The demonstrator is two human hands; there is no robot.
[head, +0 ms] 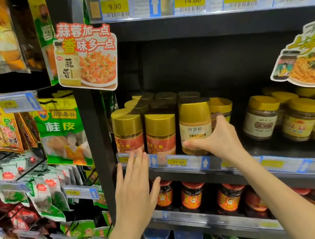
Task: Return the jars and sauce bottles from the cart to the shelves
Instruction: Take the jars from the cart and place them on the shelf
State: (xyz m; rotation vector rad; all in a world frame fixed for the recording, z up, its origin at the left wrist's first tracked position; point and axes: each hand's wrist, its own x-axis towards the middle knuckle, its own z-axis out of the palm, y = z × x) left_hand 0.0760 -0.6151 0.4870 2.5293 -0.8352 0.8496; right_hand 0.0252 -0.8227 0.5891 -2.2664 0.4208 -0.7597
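Left hand: grip wide, fingers spread flat, holding nothing; fingertips at the shelf edge, over a price tag.
Right hand: grip closed round the cream-label jar.
Cream-label jar: gold cap, upright at the shelf front, just beside two red-label jars.
Readable: tag below reads 11.50; upper rail 9.90, 14.00, 14.00, 12.00.
Open room: dark gap above the caps.

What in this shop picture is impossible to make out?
- Cart: outside the head view.
- Price tag under the red-labelled jars: covered by the left hand.
- Rear jars: in shadow, labels hidden by the front row.
- Yellow tags at right: blurred.
- Cream-labelled jar: the right hand covers part.
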